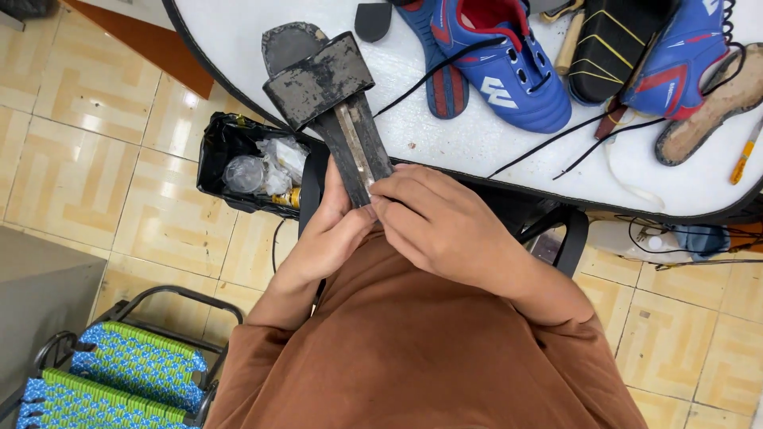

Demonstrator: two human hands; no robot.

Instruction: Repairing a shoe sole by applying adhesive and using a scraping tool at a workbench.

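Both hands clasp lower shaft of black metal shoe last stand (pixel 338 111). Left hand (pixel 330 234) wraps shaft from left; right hand (pixel 437 222) closes over it from right, fingertips meeting. Beyond grip: white table (pixel 238 40), blue football boot (pixel 509 71). Left of grip: black bin (pixel 238 163).

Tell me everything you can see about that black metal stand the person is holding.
The black metal stand looks like worn iron, its dark coating scuffed to grey. A flat block and a sole-shaped plate top a narrow stem with a bare shiny strip. It tilts away toward the white table. The left hand and right hand grip the stem's lower end.
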